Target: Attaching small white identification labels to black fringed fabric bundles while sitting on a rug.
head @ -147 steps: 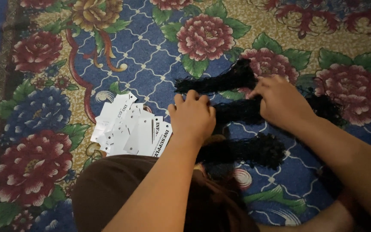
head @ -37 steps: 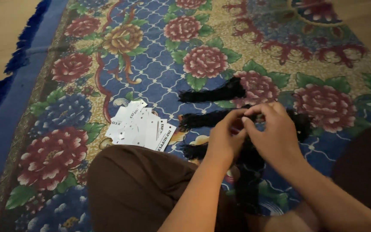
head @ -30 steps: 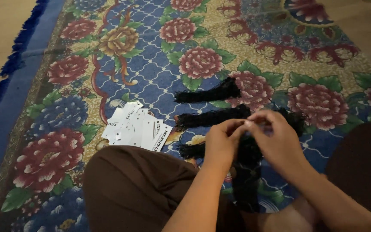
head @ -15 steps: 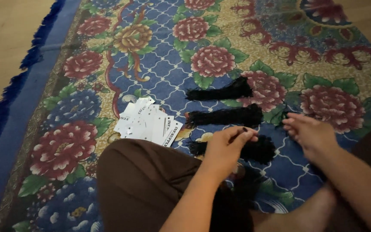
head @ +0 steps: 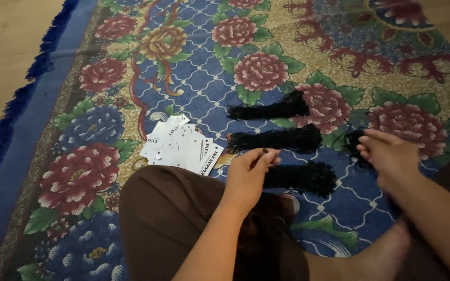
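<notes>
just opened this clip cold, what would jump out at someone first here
The big floral carpet, with red roses on blue, fills the view, and three black bundles of hair-like strands lie in a row at its middle. The left hand pinches a thin dark strand by the nearest bundle, while the right hand rests on more black strands at the right. A fan of white cards lies to the left, near a brown-clad knee.

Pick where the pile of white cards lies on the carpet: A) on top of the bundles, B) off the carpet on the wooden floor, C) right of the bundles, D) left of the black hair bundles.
D: the white cards lie on the floral carpet, left of the three black hair bundles, beside the left hand.
</notes>
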